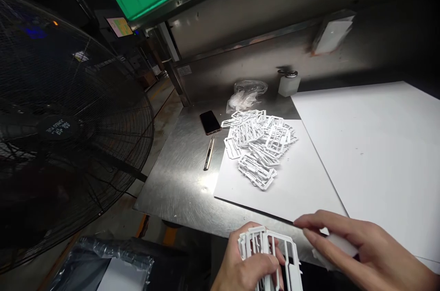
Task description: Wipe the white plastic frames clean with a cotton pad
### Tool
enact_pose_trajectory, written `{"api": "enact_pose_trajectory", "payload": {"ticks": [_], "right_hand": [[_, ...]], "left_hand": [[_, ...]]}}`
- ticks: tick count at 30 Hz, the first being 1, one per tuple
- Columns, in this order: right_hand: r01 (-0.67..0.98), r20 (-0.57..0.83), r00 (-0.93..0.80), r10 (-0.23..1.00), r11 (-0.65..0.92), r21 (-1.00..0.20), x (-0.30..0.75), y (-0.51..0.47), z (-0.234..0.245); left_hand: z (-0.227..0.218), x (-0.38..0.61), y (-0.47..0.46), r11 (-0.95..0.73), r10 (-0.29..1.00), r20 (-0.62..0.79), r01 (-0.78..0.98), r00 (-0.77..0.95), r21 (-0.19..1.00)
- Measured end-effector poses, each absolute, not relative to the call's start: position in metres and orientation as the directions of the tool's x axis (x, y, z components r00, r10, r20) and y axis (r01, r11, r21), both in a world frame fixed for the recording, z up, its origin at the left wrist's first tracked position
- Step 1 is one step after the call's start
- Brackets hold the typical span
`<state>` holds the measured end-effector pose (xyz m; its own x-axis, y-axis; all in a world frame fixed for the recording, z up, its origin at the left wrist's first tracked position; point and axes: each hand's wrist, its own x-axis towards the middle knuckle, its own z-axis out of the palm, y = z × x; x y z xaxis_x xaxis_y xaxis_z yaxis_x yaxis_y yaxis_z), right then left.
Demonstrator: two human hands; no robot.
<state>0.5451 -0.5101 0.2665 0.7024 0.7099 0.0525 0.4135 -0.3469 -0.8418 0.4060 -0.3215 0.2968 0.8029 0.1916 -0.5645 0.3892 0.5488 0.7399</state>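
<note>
steel surface [178, 176] runs ahead, a frame pile [259, 144] well up it on a white sheet [295, 185]. my left hand [245, 268] clenches a frame stack [271, 254] upright at the near edge; right hand [364, 249] just beside, fingers [319, 222] pinching a white piece [338, 243].

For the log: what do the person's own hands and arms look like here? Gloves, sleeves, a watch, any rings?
Both hands are bare. The left hand and the right hand show no gloves, and no rings can be seen on the visible fingers. No watch or band shows on either wrist. No sleeve reaches into view; the right forearm is uncovered up to the picture's edge. Nails look short and unpainted.
</note>
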Motion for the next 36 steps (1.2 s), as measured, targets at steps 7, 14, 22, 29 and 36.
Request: {"api": "enact_pose_trajectory", "payload": {"ticks": [7, 14, 22, 29, 36], "right_hand": [[0.364, 0.067, 0.592, 0.803, -0.192, -0.911, 0.538, -0.489, 0.297], [0.557, 0.267, 0.612, 0.744, -0.166, -0.814, 0.524, -0.48, 0.285], [0.624, 0.188, 0.546, 0.817, -0.246, -0.742, 0.537, -0.502, 0.283], [0.616, -0.125, 0.133, 0.983, -0.181, -0.767, 0.554, -0.487, 0.321], [0.712, -0.176, 0.039, 0.984, -0.151, -0.685, 0.556, -0.484, 0.32]], "left_hand": [[0.295, 0.406, -0.32, 0.511, 0.173, -0.549, 0.402, 0.817, 0.76], [0.293, 0.409, -0.322, 0.604, 0.207, -0.596, 0.378, 0.776, 0.702], [0.296, 0.408, -0.315, 0.429, 0.167, -0.528, 0.421, 0.833, 0.799], [0.31, 0.406, -0.31, 0.27, 0.021, -0.524, 0.499, 0.852, 0.823], [0.31, 0.406, -0.304, 0.139, -0.024, -0.543, 0.541, 0.839, 0.83]]}}
